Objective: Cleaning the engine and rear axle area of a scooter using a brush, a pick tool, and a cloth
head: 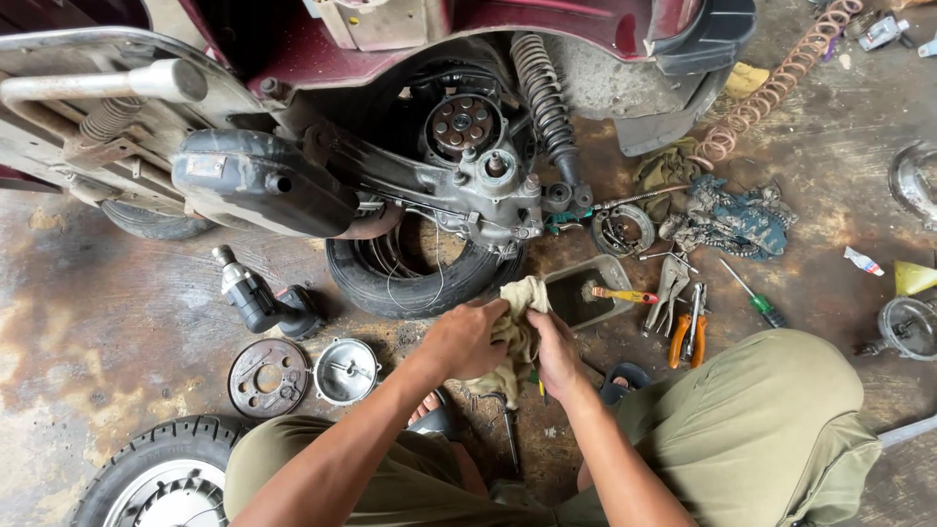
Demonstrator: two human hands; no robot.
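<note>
My left hand (467,337) and my right hand (554,353) are both closed on a dirty yellowish rag (514,327), bunched between them just above the floor. I squat over it in olive trousers. Directly behind the rag lies a bare tyre (410,283) under the exposed engine and hub (485,185) of a dark red scooter (410,39). Whether anything is wrapped inside the rag is hidden.
A metal tray (589,293) with dark liquid and a brush lies right of the rag, with pliers (687,337), locking pliers and a green screwdriver (755,297) beyond. A black impact driver (262,301), two round plates (268,378) and a wheel (161,478) lie left.
</note>
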